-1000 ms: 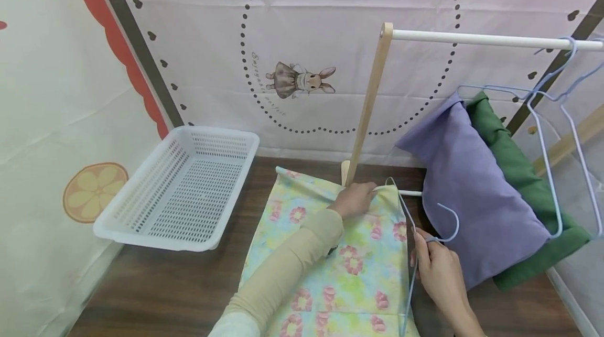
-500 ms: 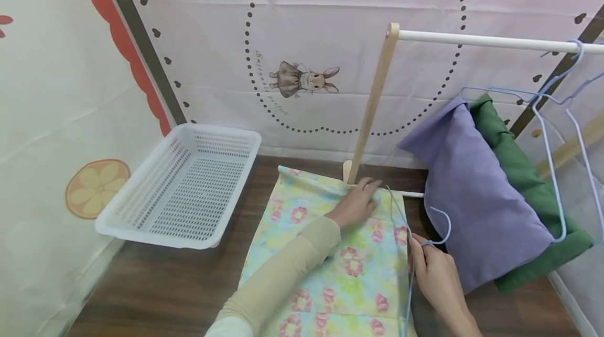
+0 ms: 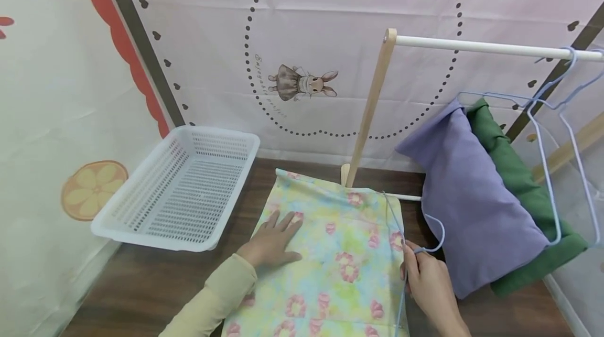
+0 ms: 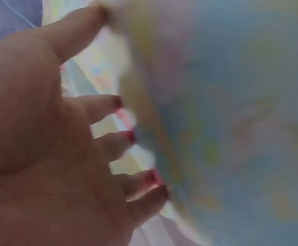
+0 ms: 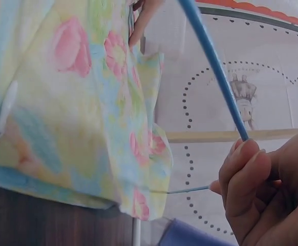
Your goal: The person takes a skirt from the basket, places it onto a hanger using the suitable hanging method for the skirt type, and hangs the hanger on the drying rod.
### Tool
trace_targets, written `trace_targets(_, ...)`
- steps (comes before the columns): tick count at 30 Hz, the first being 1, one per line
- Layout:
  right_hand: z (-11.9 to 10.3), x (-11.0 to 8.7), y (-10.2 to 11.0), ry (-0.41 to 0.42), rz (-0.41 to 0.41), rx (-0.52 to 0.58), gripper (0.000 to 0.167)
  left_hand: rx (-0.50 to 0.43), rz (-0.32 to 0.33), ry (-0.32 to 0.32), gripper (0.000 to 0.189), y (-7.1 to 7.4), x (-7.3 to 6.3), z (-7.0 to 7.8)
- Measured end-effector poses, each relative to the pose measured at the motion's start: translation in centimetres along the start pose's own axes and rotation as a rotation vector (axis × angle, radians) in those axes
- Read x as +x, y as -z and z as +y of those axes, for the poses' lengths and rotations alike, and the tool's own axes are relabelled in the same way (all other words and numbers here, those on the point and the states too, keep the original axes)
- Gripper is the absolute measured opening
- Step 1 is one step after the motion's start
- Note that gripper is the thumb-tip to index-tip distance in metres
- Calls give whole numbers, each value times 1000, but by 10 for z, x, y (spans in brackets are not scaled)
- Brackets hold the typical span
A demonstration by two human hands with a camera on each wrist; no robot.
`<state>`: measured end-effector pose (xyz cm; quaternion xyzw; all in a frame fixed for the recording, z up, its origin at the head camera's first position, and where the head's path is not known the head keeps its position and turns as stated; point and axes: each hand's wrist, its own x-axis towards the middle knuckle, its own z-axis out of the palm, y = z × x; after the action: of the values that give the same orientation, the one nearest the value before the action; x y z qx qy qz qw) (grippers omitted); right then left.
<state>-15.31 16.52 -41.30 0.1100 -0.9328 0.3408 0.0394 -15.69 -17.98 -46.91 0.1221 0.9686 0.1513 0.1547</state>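
A yellow, blue and pink floral cloth [image 3: 316, 253] lies spread over the dark wooden surface. My left hand [image 3: 271, 242] rests on its left part with the fingers spread. In the left wrist view, the fingers [image 4: 105, 148] touch the cloth's blurred edge. Along the right edge my right hand [image 3: 431, 284] pinches a light blue clothes hanger [image 3: 436, 245] just below the hook. One arm of that hanger reaches the cloth's upper right corner; how far it goes inside I cannot tell. A small white zipper pull [image 5: 8, 105] shows on the cloth in the right wrist view.
To the left stands a white perforated basket [image 3: 176, 245]. A rack with a wooden post [image 3: 373, 106] and white rail [image 3: 472, 45] rises behind. Purple [image 3: 472, 211] and green [image 3: 509, 164] cloth pieces hang at right on blue hangers [image 3: 542, 148].
My left hand has let go of the cloth's top right edge and moved left and down onto its left part. My right hand and the hanger have shifted slightly left and down.
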Motion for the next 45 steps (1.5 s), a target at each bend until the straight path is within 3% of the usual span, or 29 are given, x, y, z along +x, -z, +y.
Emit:
trace_targets(3,-1,5,-3,30,21,0,48,0,31,-39,84,-5,-2,-3)
trace_targets(6,-4,10,-6,52,1,16,50,-2,58,-31,85,-9,0,0)
trace_targets(11,-12,4,-10,-6,-74,21,54,14,63,22,86,-14,-2,5)
trace_targets(16,-18,-3,-14,-47,-103,29,54,12,55,29,86,-15,-6,8)
trace_targets(24,-25,3,-20,11,-95,45,55,43,58,19,86,-11,-10,12)
trace_targets(30,-34,-12,-22,9,-162,53,57,41,56,24,86,-10,-13,13)
trace_targets(35,-39,-17,-24,47,-172,54,56,39,56,32,86,-10,-13,13)
trace_targets(45,-41,-4,-30,139,-187,37,54,43,56,26,87,-13,-11,13)
